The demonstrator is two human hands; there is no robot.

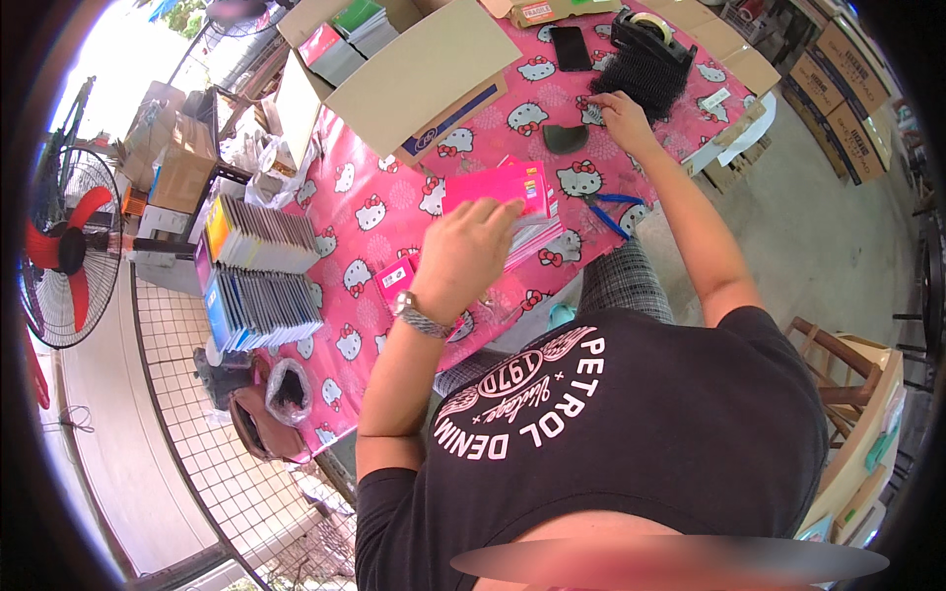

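Note:
My left hand, with a watch on its wrist, has its fingers bent over a stack of bright pink booklets. White page edges show along the near side of the stack. Farther right, my right hand reaches to the edge of a bunch of black bristly strips, its fingers drawn together. What lies between those fingertips is too small to make out. A dark green flat piece lies just left of that hand. Blue-handled pliers rest right of the booklets.
An open cardboard box with booklets stands at the back. A black phone and a tape roll lie beyond my right hand. Rows of booklets stand at the table's left side, near a red-bladed fan. A small pink packet lies beside my left wrist.

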